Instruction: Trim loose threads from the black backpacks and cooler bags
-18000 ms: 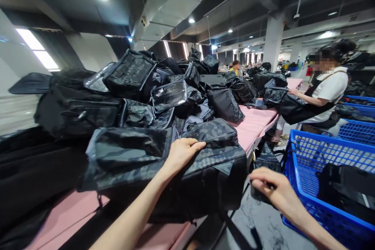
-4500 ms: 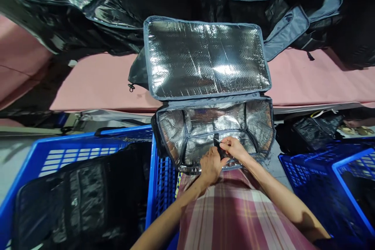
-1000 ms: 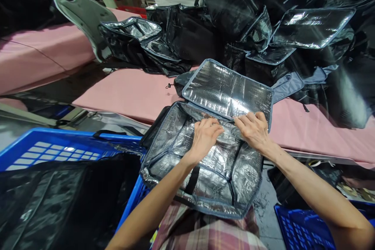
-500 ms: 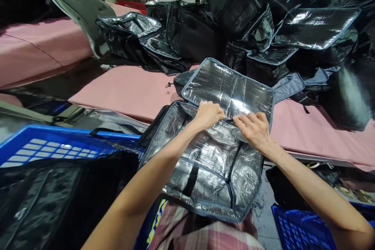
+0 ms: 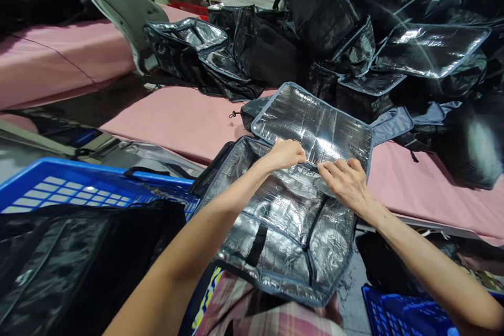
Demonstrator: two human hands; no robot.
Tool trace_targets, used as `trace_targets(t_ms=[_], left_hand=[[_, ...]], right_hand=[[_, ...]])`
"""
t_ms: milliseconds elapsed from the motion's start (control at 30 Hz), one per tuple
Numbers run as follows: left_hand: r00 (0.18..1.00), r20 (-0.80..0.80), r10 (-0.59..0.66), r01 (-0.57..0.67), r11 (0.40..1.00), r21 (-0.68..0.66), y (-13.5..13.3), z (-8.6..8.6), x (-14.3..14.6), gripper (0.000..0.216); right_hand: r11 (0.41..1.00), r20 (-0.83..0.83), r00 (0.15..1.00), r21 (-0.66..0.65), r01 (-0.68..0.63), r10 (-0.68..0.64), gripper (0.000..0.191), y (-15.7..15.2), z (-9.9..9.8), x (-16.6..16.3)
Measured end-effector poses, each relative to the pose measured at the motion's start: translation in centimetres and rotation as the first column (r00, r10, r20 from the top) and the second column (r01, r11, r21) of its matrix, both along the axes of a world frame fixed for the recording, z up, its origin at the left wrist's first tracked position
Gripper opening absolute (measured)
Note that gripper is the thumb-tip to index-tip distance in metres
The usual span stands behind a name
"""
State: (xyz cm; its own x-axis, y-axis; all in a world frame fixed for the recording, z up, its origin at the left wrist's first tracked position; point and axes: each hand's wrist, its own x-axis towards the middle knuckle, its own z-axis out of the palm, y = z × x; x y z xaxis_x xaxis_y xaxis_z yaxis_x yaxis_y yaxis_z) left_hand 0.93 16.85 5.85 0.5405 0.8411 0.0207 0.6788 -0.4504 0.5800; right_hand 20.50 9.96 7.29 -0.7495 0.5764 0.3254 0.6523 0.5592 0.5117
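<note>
An insulated bag (image 5: 268,236) with a silver foil lining lies opened toward me, its lower end over my lap. Its foil-lined lid (image 5: 315,118) with grey-blue edging is folded back onto the pink table. My left hand (image 5: 288,154) is closed, pinching the bag's seam where lid and body meet. Close by on the right, my right hand (image 5: 344,178) grips the same seam, fingers bent over it. What exactly lies between the fingertips is too small to make out. A dark strap (image 5: 257,245) crosses the lining below the hands.
Several dark bags with foil linings (image 5: 268,47) are heaped along the back of the pink table (image 5: 169,121). At left, a blue basket (image 5: 98,173) holds a black bag (image 5: 79,262). Another blue basket (image 5: 405,312) stands low at right. A grey plastic piece (image 5: 122,10) leans behind.
The whole view has shifted slightly, so things sit a little further right. Both hands keep their hold on the bag's seam, hardly moved along it.
</note>
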Motion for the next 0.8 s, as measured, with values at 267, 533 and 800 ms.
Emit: trace_targets(t_ms=[267,533,800], left_hand=[[0.998,0.022,-0.056,0.056,0.998,0.019,-0.2,0.5,-0.8,0.021],[0.908,0.209,0.364,-0.417,0.836,0.358,-6.5,-3.2,-0.7,0.022],[0.851,0.336,0.402,-0.471,0.869,0.152,-7.0,-5.2,3.2,0.017]], right_hand=[[0.999,0.013,0.999,0.034,-0.04,0.04,0.023,2.3,0.5,-1.8],[0.998,-0.025,0.998,0.04,-0.051,0.052,0.024,2.3,0.5,-1.4],[0.999,-0.062,0.998,0.032,-0.014,0.016,0.022,-0.3,1.3,1.8]])
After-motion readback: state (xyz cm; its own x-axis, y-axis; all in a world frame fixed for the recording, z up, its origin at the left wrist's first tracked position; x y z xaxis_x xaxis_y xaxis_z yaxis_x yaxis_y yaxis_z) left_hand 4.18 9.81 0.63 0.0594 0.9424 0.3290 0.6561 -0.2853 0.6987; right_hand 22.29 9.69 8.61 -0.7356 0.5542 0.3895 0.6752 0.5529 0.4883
